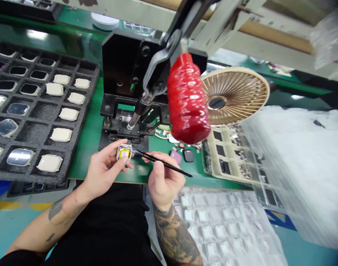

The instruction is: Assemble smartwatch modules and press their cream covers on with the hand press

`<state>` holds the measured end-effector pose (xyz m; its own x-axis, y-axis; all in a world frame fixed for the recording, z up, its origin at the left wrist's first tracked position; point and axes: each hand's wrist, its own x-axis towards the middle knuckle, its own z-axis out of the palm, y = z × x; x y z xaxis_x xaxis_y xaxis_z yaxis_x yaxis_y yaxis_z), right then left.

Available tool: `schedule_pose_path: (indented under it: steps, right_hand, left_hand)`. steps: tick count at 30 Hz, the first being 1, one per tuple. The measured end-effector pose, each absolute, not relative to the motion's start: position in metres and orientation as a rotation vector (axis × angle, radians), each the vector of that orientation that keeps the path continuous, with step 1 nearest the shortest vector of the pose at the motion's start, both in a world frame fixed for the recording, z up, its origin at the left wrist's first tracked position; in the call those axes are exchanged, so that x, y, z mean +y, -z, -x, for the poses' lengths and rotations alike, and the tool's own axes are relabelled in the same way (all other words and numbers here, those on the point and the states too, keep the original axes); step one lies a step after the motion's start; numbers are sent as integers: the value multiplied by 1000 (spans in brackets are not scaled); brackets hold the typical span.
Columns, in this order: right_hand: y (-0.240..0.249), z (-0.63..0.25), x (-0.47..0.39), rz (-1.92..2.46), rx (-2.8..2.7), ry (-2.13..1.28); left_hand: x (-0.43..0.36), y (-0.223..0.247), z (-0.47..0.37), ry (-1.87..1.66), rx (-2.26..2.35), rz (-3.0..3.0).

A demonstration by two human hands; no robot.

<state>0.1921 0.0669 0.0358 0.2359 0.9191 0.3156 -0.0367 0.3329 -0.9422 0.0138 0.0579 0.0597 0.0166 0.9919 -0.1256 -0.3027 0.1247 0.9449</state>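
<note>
A small watch case [124,152] with a yellow piece inside sits between the thumb and fingers of my left hand [103,168]. My right hand [165,177] grips black tweezers [169,164], whose tips point left and reach the right edge of the case. Whether the tips touch anything inside is too small to tell. Both hands are over the front edge of the green bench [135,173], just in front of a black press [127,125]. The press has a lever with a red ribbed handle [188,99].
At the left, a grey foam tray [87,99] holds dark screens and white cases. Behind the red handle stands a round fan [235,96]. Small parts [182,147] and a beige compartment box [229,151] lie at the right, near plastic-wrapped trays [304,166].
</note>
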Motion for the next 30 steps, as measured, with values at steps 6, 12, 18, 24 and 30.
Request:
schedule_pose_path:
  steps: [6,12,18,24,30]
  right_hand:
    - [-53,-204,57,778,-1099,-1106]
    - [-124,-342,70,870,-1218,-826]
    - [-132,-437,110,1358,-933,284]
    - [-80,-326,75,1213,-1821,165]
    - [-58,-284,80,1208,-2538,126]
  left_hand:
    - [60,-62,-6,-1258,1005,-751]
    - [55,-59,-6,-1206,1137,-931]
    - [53,-56,-2,-1110,1153,-1034]
    - [50,-61,-5,-1056,1258,-1078]
    - [48,-67,-5,-974,1263,-1140]
